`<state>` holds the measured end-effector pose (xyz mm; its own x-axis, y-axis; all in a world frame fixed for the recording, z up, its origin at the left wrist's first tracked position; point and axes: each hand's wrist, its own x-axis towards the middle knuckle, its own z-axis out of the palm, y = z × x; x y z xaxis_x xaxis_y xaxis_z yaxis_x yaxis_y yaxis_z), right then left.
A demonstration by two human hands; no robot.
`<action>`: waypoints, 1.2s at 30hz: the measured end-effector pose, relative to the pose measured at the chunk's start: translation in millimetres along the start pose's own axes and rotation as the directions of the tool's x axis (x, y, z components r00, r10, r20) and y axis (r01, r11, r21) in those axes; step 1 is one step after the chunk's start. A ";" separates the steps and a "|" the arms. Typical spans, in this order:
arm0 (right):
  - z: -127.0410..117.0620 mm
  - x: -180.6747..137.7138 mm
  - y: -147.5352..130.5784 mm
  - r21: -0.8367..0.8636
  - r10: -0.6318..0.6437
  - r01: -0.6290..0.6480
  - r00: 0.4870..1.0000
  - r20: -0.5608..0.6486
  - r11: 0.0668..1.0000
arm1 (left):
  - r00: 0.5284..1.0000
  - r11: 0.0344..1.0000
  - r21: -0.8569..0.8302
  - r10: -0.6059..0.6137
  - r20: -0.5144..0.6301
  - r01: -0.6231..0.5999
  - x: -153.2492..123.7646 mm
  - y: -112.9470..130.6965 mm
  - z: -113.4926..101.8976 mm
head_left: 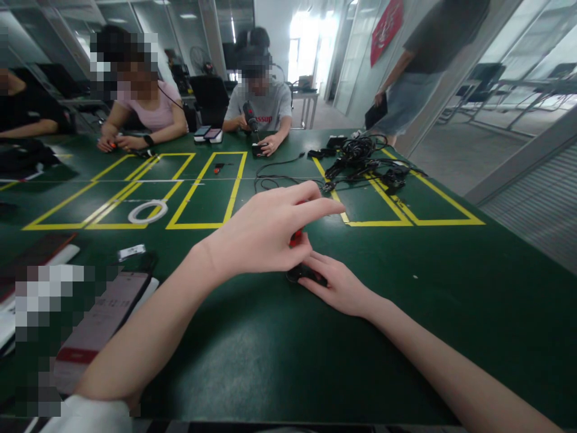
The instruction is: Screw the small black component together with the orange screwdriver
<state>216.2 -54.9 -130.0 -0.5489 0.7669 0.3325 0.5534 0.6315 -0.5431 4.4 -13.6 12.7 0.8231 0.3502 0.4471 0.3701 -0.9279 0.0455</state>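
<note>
My left hand (265, 225) is closed around an upright red handle (296, 238) that looks like a screwdriver's. Most of this handle is hidden by the fingers, and the index finger stretches out past it to the right. Directly below, a small black device (297, 275) lies on the green table (360, 361), where the tool's lower end meets or comes close to it; the contact is hidden. The fingers of my right hand (338, 282) grip that device from the right side and press it against the tabletop.
A white ring (148, 211) lies left of centre among yellow tape outlines. Tangled black cables (358, 153) lie at the far right. Phones (101, 319) are at the near left. Across the table, a person holds a power driver (250, 117); others sit alongside, and one stands right.
</note>
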 end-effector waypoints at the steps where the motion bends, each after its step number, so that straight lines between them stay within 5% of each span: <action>1: 0.1 0.1 -0.1 0.002 -0.003 0.003 1.000 -0.001 1.000 | 1.000 1.000 -0.001 -0.010 0.003 0.010 -0.1 0.3 -0.2; 36: 0.3 0.0 -0.4 -0.001 -0.009 0.009 1.000 -0.002 1.000 | 0.999 0.999 0.011 -0.047 0.009 0.047 -0.5 4.4 -2.2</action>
<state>215.8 -55.2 -130.0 -0.5526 0.7615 0.3387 0.5494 0.6385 -0.5389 4.7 -18.1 14.6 0.8083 0.3950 0.4366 0.4134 -0.9088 0.0569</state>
